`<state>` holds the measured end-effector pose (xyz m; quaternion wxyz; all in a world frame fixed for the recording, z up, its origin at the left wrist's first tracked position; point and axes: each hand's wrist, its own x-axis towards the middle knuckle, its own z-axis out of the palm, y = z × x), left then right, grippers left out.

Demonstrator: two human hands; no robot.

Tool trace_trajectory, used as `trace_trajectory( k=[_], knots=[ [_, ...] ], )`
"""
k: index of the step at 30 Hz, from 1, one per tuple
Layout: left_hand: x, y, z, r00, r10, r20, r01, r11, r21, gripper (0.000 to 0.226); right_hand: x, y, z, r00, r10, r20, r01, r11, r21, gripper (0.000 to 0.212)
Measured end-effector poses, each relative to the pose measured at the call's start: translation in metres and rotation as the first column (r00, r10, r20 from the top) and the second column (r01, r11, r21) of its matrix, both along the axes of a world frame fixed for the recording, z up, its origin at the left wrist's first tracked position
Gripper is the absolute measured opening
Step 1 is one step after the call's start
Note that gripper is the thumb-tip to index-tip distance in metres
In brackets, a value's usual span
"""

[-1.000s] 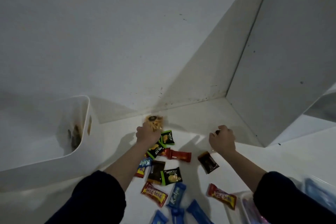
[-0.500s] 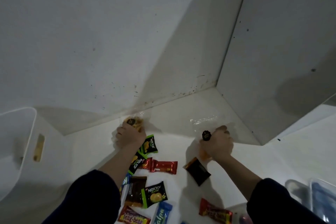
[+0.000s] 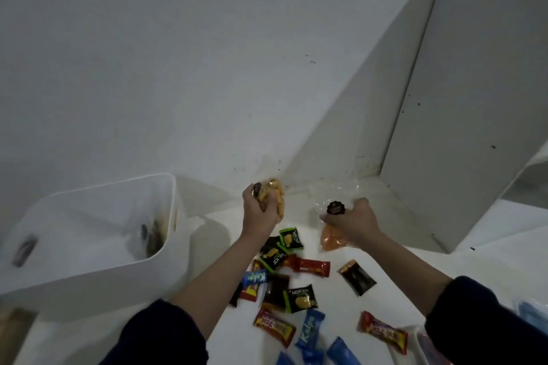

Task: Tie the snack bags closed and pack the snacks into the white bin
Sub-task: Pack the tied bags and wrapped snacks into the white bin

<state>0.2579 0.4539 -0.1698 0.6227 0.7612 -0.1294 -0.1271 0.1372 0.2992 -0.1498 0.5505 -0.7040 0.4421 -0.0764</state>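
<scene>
Facing: white wall meeting the white floor at a scuffed corner seam; a white panel stands at right.
White bin: on the floor at left, open top toward the camera, dark smudges on its inner wall, a slot handle in the end wall. What lies inside cannot be told.
Left arm: dark sleeve pushed up, forearm bare, reaching forward just right of the bin.
Right arm: dark sleeve, forearm angled toward the corner.
Loose snacks: small packets scattered on the floor between the two forearms, none in the bin. Black-and-green packets, red bars, blue wrappers and one dark packet lying apart to the right.
Clear tub: at the lower right edge, only partly in frame.
Left hand: raised off the floor, fingers curled round a clear bag of yellow snacks, near the bin's far corner.
Right hand: fingers closed on the neck of a clear bag of orange snacks; the bag's bottom rests on the floor.
Dark label: round, on the orange bag, just beside the right thumb.
</scene>
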Motion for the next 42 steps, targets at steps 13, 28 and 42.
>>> trace_trajectory(
  k=[13, 28, 42],
  knots=[
    [0.026, 0.235, 0.095, 0.988, 0.128, -0.084, -0.143, 0.966, -0.214, 0.047, 0.074, 0.237, 0.099, 0.924, -0.035, 0.381, -0.008, 0.994, 0.111, 0.036],
    [0.151, 0.361, 0.041, 0.992, 0.064, -0.111, -0.053, 0.994, 0.100, 0.090, 0.170, 0.350, 0.078, 0.929, 0.016, 0.370, 0.017, 0.996, -0.087, 0.030],
    [0.238, 0.315, -0.045, 0.918, -0.326, -0.229, 0.396, 0.701, 0.593, 0.079, 0.213, 0.318, 0.024, 0.945, -0.045, 0.324, 0.079, 0.992, -0.093, 0.058]
  ],
)
